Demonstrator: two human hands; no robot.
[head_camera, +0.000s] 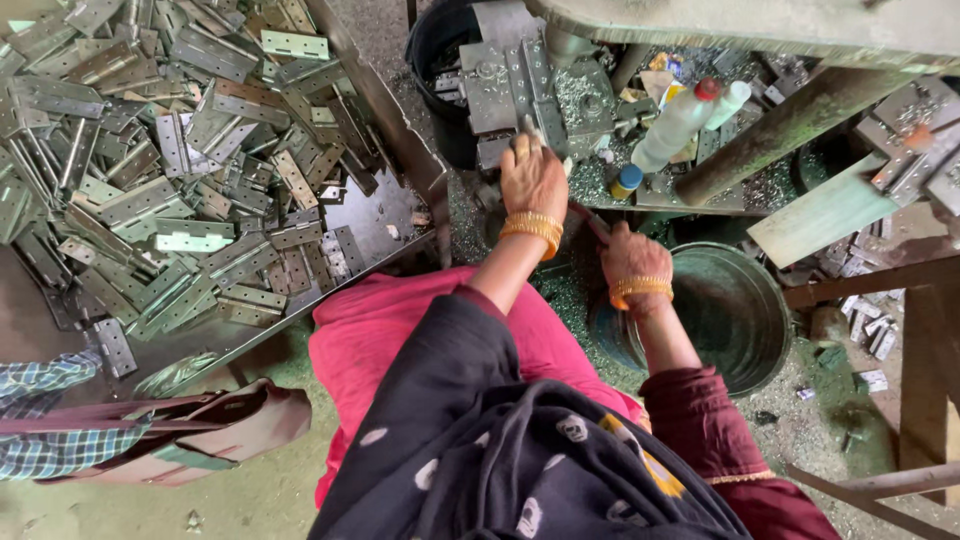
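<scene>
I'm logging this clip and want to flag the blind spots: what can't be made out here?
- Head view: left hand covers whatever it presses on the machine bed.
- Right hand grips a thin handle; its far end is hidden.
- Metal bucket: contents too dark.
- Hinge pile: cut off by left edge.

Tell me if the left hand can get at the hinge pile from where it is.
Probably yes. The left hand rests on the press, and the hinge pile lies open in its tray just left, only the tray wall between them.
</scene>
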